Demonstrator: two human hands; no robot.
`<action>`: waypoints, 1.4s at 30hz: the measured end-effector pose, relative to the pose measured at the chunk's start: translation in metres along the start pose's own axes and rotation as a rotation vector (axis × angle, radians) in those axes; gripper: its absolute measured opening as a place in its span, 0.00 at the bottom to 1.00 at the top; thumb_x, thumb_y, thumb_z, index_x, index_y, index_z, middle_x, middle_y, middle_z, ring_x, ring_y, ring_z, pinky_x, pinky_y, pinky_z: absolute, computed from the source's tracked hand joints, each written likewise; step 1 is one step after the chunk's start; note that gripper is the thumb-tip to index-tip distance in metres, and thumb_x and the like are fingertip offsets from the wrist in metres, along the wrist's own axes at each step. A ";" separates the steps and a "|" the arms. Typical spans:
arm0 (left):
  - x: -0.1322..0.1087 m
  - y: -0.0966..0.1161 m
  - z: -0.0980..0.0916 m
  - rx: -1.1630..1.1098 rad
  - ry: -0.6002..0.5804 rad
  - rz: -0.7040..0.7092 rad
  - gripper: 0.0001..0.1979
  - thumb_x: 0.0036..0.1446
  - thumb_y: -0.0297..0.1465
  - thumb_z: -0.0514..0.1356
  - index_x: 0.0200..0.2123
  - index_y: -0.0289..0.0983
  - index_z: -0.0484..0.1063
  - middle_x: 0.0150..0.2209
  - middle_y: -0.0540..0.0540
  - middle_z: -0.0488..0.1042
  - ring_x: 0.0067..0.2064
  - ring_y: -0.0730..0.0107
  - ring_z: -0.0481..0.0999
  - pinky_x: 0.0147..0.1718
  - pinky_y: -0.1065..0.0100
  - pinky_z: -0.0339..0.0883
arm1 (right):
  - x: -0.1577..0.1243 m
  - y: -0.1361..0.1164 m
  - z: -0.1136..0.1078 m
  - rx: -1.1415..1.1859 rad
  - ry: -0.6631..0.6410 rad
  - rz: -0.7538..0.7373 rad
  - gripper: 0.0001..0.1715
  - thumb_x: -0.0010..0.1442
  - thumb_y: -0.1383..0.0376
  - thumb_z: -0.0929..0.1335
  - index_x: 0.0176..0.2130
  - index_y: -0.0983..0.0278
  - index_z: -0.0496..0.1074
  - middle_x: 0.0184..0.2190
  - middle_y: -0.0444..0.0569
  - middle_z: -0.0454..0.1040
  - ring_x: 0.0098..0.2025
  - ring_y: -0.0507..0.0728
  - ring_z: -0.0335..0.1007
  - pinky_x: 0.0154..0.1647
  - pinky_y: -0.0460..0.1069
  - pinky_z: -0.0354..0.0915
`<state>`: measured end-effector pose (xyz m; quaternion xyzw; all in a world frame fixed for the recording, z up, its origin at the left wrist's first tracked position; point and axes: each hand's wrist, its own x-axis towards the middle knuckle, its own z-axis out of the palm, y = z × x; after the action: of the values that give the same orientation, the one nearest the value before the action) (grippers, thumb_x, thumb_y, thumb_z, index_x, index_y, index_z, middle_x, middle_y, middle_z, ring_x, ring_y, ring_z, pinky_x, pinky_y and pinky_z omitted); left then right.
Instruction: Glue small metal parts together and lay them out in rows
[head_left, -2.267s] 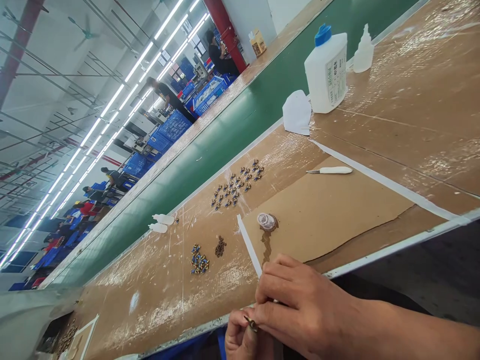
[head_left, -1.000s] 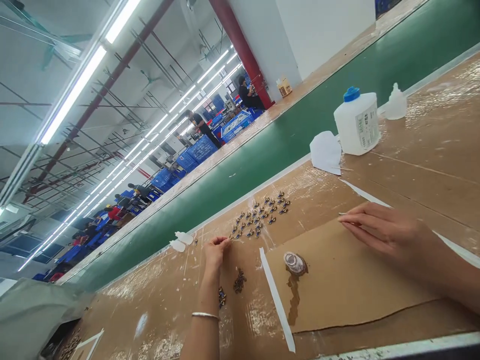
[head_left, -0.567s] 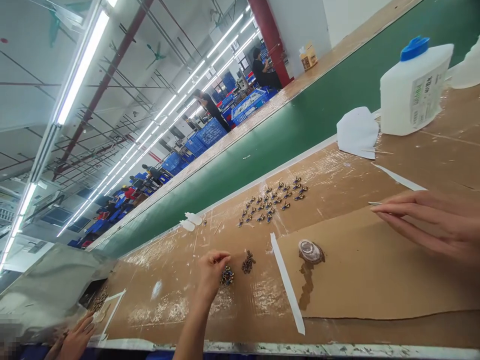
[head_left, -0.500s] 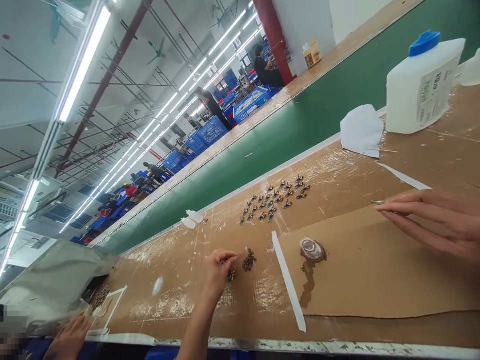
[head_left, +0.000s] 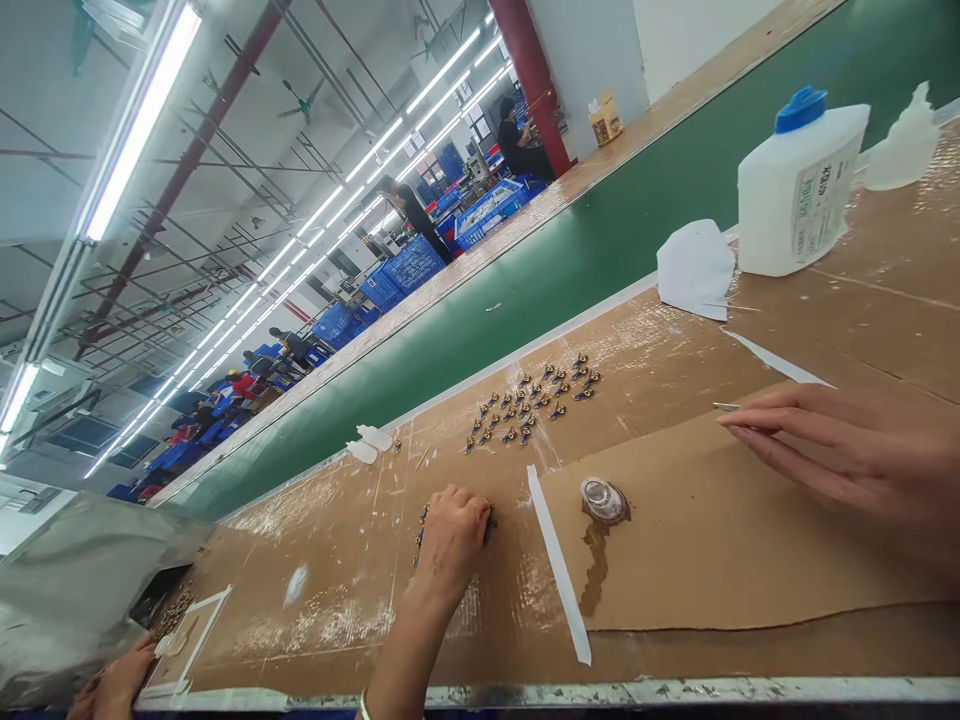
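Observation:
My left hand (head_left: 450, 535) lies knuckles up on the brown work surface, its fingers curled down onto two little piles of small blue-and-brass parts (head_left: 421, 528). What the fingertips pinch is hidden. My right hand (head_left: 840, 450) rests on a cardboard sheet (head_left: 712, 560) with long fingers closed along a knife. Only the knife's metal tip (head_left: 726, 407) shows past the index finger. Between the hands sits a small clear cap (head_left: 602, 499) in a brown stain.
Rows of small parts (head_left: 529, 400) lie beyond my left hand. Behind them runs a green conveyor belt (head_left: 525, 290). A blue-capped white bottle (head_left: 799, 190), dropper bottle (head_left: 904, 145) and white paper (head_left: 694, 268) stand far right. Another person's hand (head_left: 112, 685) is beside a foil bag (head_left: 75, 580).
My left hand drew back from the rows of parts to the nearer piles and settled over them. My right hand stayed on the knife. Another person's hand came in at lower left.

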<state>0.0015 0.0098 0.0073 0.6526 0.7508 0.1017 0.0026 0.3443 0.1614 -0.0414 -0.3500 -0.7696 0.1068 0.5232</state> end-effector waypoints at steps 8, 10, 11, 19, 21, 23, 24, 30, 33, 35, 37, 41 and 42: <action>0.006 -0.006 0.000 0.037 -0.074 -0.050 0.10 0.55 0.25 0.55 0.29 0.39 0.78 0.30 0.46 0.77 0.34 0.66 0.72 0.36 0.66 0.62 | 0.005 -0.005 -0.006 -0.016 -0.015 -0.216 0.14 0.65 0.58 0.60 0.40 0.59 0.71 0.34 0.45 0.76 0.35 0.52 0.74 0.36 0.48 0.68; 0.010 -0.011 -0.001 0.015 -0.080 -0.071 0.10 0.54 0.25 0.56 0.29 0.39 0.78 0.29 0.48 0.77 0.31 0.69 0.73 0.33 0.69 0.63 | 0.005 -0.005 -0.007 0.001 -0.018 -0.198 0.12 0.64 0.58 0.61 0.39 0.59 0.71 0.34 0.45 0.75 0.34 0.53 0.73 0.35 0.48 0.68; 0.010 -0.013 -0.001 0.010 -0.077 -0.078 0.10 0.54 0.25 0.56 0.29 0.39 0.78 0.29 0.49 0.77 0.31 0.70 0.74 0.32 0.70 0.64 | 0.004 -0.005 -0.006 0.008 -0.020 -0.191 0.11 0.63 0.58 0.62 0.39 0.59 0.71 0.34 0.45 0.75 0.34 0.53 0.73 0.35 0.48 0.68; -0.017 -0.002 -0.007 0.149 0.017 -0.022 0.07 0.56 0.29 0.60 0.28 0.40 0.78 0.29 0.48 0.77 0.35 0.64 0.71 0.36 0.63 0.62 | 0.000 0.000 -0.002 0.024 -0.029 -0.168 0.08 0.62 0.61 0.64 0.40 0.59 0.71 0.37 0.45 0.73 0.37 0.52 0.72 0.38 0.48 0.67; -0.024 0.002 -0.002 0.193 0.033 -0.004 0.06 0.56 0.28 0.60 0.29 0.39 0.77 0.29 0.48 0.76 0.36 0.63 0.70 0.36 0.63 0.61 | 0.000 0.000 -0.002 0.040 -0.043 -0.150 0.08 0.62 0.61 0.64 0.40 0.59 0.71 0.37 0.45 0.73 0.37 0.53 0.72 0.38 0.48 0.66; -0.026 0.005 0.003 0.231 0.051 0.016 0.06 0.56 0.26 0.60 0.29 0.39 0.77 0.30 0.48 0.76 0.36 0.63 0.70 0.36 0.63 0.60 | 0.000 0.001 -0.001 0.050 -0.047 -0.140 0.08 0.61 0.61 0.65 0.40 0.58 0.71 0.37 0.45 0.73 0.37 0.53 0.72 0.38 0.48 0.66; -0.026 0.005 0.006 0.249 0.061 0.028 0.06 0.56 0.26 0.59 0.30 0.38 0.77 0.30 0.48 0.76 0.36 0.64 0.70 0.37 0.63 0.60 | 0.000 0.001 -0.001 0.050 -0.044 -0.142 0.08 0.61 0.61 0.65 0.40 0.58 0.71 0.37 0.45 0.73 0.37 0.53 0.72 0.38 0.48 0.66; -0.030 0.011 0.007 0.344 0.124 0.100 0.09 0.60 0.26 0.55 0.30 0.39 0.75 0.31 0.49 0.75 0.36 0.65 0.69 0.41 0.61 0.57 | -0.001 0.003 0.000 0.019 -0.054 -0.135 0.09 0.62 0.61 0.64 0.40 0.59 0.72 0.37 0.45 0.73 0.37 0.53 0.72 0.40 0.48 0.66; -0.046 0.024 0.006 0.390 0.166 0.083 0.10 0.60 0.27 0.54 0.29 0.39 0.74 0.30 0.49 0.73 0.36 0.64 0.68 0.41 0.59 0.55 | 0.000 0.002 -0.002 0.037 -0.053 -0.141 0.08 0.62 0.62 0.64 0.40 0.60 0.72 0.37 0.45 0.73 0.36 0.53 0.72 0.38 0.48 0.66; -0.058 0.037 0.011 0.447 0.183 0.019 0.10 0.59 0.25 0.55 0.27 0.38 0.73 0.29 0.48 0.72 0.36 0.62 0.67 0.40 0.58 0.54 | 0.001 -0.001 -0.003 0.039 -0.048 -0.153 0.08 0.62 0.62 0.64 0.39 0.59 0.71 0.36 0.45 0.73 0.36 0.53 0.72 0.37 0.48 0.66; -0.067 0.049 0.019 0.518 0.182 -0.080 0.09 0.56 0.24 0.57 0.25 0.37 0.73 0.28 0.47 0.72 0.36 0.60 0.67 0.40 0.57 0.54 | 0.002 -0.003 -0.004 0.031 -0.045 -0.171 0.08 0.62 0.61 0.64 0.39 0.59 0.71 0.35 0.44 0.73 0.36 0.53 0.72 0.37 0.48 0.66; -0.071 0.062 0.035 0.563 0.182 -0.195 0.09 0.55 0.23 0.57 0.26 0.36 0.75 0.29 0.44 0.74 0.36 0.59 0.68 0.41 0.57 0.55 | 0.003 -0.004 -0.003 0.018 -0.037 -0.205 0.08 0.62 0.59 0.63 0.39 0.58 0.70 0.35 0.43 0.74 0.35 0.52 0.72 0.38 0.48 0.66; -0.072 0.061 0.037 0.551 0.189 -0.198 0.10 0.55 0.22 0.57 0.26 0.36 0.75 0.29 0.44 0.74 0.36 0.59 0.68 0.41 0.58 0.55 | 0.002 -0.003 -0.002 0.011 -0.034 -0.204 0.09 0.62 0.59 0.64 0.39 0.58 0.71 0.35 0.43 0.74 0.35 0.52 0.72 0.38 0.47 0.66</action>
<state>0.0770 -0.0470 -0.0287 0.5402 0.8070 -0.0463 -0.2343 0.3443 0.1605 -0.0372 -0.2650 -0.8094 0.0631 0.5203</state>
